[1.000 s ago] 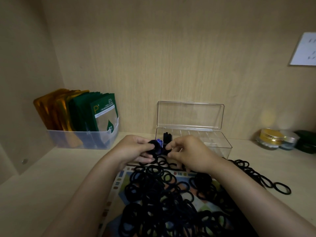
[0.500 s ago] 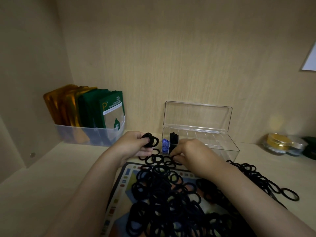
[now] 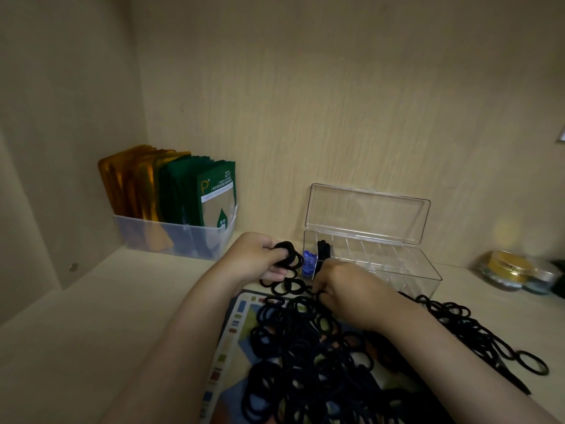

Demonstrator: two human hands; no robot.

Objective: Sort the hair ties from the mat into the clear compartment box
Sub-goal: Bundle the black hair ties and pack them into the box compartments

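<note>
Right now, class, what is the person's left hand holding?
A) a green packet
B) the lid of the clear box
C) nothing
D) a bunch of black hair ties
D: the left hand grips a bunch of black hair ties just left of the clear compartment box.

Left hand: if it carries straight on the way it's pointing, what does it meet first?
Probably the box, at its left end where the blue ties sit. The left hand grips a bunch of black ties that leads, and nothing shows between; depth is unclear.
</note>
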